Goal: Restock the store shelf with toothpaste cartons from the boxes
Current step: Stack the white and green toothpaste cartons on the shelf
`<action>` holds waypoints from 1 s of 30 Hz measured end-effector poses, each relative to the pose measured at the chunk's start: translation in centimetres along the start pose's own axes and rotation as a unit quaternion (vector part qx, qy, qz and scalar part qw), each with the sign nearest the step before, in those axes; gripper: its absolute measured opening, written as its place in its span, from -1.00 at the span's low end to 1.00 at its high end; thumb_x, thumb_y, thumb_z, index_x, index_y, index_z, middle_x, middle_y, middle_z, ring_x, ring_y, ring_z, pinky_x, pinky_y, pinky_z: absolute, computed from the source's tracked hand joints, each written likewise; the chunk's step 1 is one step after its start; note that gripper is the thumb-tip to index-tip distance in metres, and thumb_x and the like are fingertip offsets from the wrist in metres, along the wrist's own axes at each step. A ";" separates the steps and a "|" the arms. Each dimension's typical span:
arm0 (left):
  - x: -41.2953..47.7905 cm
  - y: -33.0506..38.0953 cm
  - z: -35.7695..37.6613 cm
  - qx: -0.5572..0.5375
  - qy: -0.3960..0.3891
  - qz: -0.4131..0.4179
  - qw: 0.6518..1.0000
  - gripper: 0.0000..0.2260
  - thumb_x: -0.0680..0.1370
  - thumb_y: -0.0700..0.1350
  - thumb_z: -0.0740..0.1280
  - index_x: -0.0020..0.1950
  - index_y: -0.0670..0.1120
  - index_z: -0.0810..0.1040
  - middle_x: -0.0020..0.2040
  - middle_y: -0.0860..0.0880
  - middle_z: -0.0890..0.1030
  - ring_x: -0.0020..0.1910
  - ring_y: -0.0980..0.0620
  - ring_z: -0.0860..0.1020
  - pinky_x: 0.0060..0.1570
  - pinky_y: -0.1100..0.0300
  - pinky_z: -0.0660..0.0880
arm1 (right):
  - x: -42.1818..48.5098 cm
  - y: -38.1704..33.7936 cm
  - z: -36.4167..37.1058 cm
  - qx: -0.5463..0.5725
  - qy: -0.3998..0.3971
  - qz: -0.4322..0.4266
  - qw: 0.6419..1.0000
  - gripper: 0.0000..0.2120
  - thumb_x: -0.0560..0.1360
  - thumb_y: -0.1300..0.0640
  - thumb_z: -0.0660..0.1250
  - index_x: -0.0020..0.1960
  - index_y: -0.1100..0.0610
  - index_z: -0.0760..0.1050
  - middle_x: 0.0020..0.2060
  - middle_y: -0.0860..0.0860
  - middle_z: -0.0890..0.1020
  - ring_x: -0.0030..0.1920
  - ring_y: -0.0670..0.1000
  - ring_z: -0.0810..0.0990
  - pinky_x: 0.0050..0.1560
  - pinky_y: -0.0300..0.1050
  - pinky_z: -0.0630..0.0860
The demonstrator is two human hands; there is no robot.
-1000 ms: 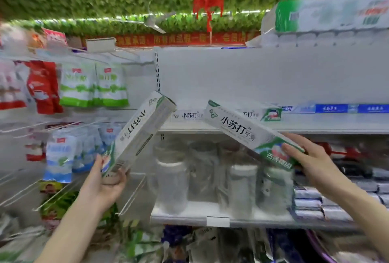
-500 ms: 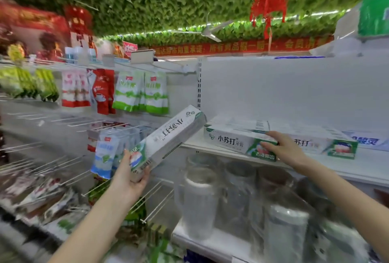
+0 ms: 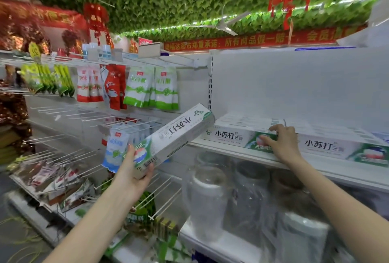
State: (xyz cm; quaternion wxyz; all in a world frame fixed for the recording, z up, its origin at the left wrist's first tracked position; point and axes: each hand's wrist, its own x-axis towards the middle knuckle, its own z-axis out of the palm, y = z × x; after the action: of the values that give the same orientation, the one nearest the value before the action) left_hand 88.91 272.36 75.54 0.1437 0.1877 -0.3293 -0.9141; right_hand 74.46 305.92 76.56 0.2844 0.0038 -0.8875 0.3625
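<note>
My left hand (image 3: 134,175) grips the lower end of a white and green toothpaste carton (image 3: 179,134), held tilted up to the right in front of the shelf's left end. My right hand (image 3: 283,143) rests on the right end of a second toothpaste carton (image 3: 229,137) that lies flat on the white shelf (image 3: 315,164), thumb on its front face and fingers on its top. Another toothpaste carton (image 3: 345,147) lies to the right of it in the same row, with more behind.
Plastic-wrapped jars (image 3: 208,197) fill the shelf below. Left of the upright, wire pegs (image 3: 63,153) carry hanging pouches (image 3: 151,88) and packets. A white back panel (image 3: 294,86) rises behind the cartons, with open room above the row.
My right hand has brought its carton from mid-air down onto the shelf and pushed it into the row. My left hand keeps its carton raised; the view has swung left and up.
</note>
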 end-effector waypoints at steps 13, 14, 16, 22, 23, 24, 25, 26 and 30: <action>-1.3 -2.9 2.5 0.046 -0.035 0.002 0.998 -0.70 0.52 0.14 0.32 -0.06 -0.11 0.54 -0.07 -0.13 0.62 -0.12 -0.01 0.59 -0.49 0.32 0.55 | -2.5 -3.4 -2.5 0.180 0.009 0.018 0.984 -0.65 0.56 -0.02 0.29 0.17 0.25 0.47 0.04 0.16 0.55 -0.07 0.06 0.58 -0.11 -0.14 0.52; -1.5 -3.5 3.1 0.046 -0.038 -0.004 0.998 -0.69 0.52 0.14 0.32 -0.05 -0.12 0.55 -0.08 -0.13 0.62 -0.12 -0.01 0.59 -0.47 0.31 0.56 | -3.8 -4.5 -3.0 0.268 -0.069 0.059 0.959 -0.58 0.56 -0.06 0.26 0.21 0.27 0.44 0.02 0.17 0.57 -0.07 0.07 0.60 -0.14 -0.15 0.55; -2.0 -5.1 4.6 0.044 -0.053 -0.015 0.998 -0.67 0.52 0.15 0.32 -0.03 -0.13 0.56 -0.07 -0.14 0.62 -0.14 -0.01 0.59 -0.41 0.28 0.57 | -6.7 -6.2 -3.7 0.415 -0.208 0.138 0.875 -0.49 0.52 -0.15 0.25 0.28 0.21 0.36 0.07 0.23 0.56 0.02 0.13 0.62 -0.06 -0.09 0.59; -5.1 -12.7 10.0 0.112 -0.125 0.007 0.986 -0.55 0.54 0.27 0.20 -0.01 -0.09 0.60 -0.14 -0.11 0.68 -0.26 0.00 0.60 -0.42 0.27 0.46 | -13.4 -7.8 -3.1 0.445 -0.261 0.133 0.846 -0.56 0.49 -0.12 0.31 0.24 0.12 0.42 0.03 0.12 0.66 -0.03 0.03 0.67 -0.09 -0.14 0.61; -5.8 -13.9 10.7 0.124 -0.133 0.014 0.983 -0.53 0.53 0.28 0.22 0.07 -0.10 0.59 -0.07 -0.13 0.68 -0.20 -0.03 0.63 -0.37 0.25 0.48 | -13.5 -7.7 -3.3 0.466 -0.236 0.144 0.841 -0.56 0.50 -0.07 0.34 0.26 0.17 0.43 0.01 0.12 0.68 -0.06 0.04 0.68 -0.16 -0.14 0.61; -6.5 -15.1 11.3 0.136 -0.135 0.026 0.981 -0.53 0.52 0.27 0.24 0.13 -0.10 0.56 -0.01 -0.14 0.68 -0.12 -0.05 0.64 -0.27 0.19 0.51 | -13.5 -7.5 -3.9 0.485 -0.215 0.156 0.833 -0.57 0.50 -0.03 0.35 0.27 0.20 0.44 0.01 0.13 0.69 -0.06 0.07 0.69 -0.17 -0.11 0.62; -7.2 -16.0 11.8 0.150 -0.134 0.043 0.979 -0.54 0.52 0.25 0.26 0.16 -0.10 0.53 0.02 -0.13 0.67 -0.06 -0.06 0.63 -0.14 0.11 0.53 | -13.5 -7.0 -4.6 0.499 -0.198 0.166 0.827 -0.59 0.51 0.01 0.35 0.27 0.21 0.46 0.01 0.14 0.69 -0.04 0.11 0.69 -0.14 -0.07 0.63; -7.8 -17.0 12.2 0.167 -0.133 0.061 0.975 -0.53 0.50 0.27 0.29 0.17 -0.09 0.50 0.03 -0.12 0.65 -0.01 -0.07 0.63 -0.01 0.02 0.55 | -13.5 -6.4 -5.4 0.509 -0.187 0.169 0.823 -0.62 0.52 0.03 0.34 0.26 0.20 0.47 0.01 0.15 0.69 -0.01 0.14 0.68 -0.13 -0.05 0.63; -9.7 -19.7 13.4 0.292 -0.184 0.101 0.933 -0.18 0.27 0.56 0.20 0.30 0.01 0.39 0.28 -0.05 0.50 0.32 -0.08 0.45 0.33 -0.14 0.35 | -13.9 -4.0 -8.7 0.562 -0.169 0.166 0.792 -0.66 0.54 0.12 0.31 0.29 0.18 0.44 0.01 0.15 0.69 -0.03 0.15 0.69 -0.15 0.02 0.65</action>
State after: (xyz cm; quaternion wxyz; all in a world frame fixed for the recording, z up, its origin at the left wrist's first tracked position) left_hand 88.86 298.11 74.58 0.1107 0.0152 -0.6198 -0.7768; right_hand 91.30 305.80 77.03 0.0129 0.0767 -0.5482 0.8327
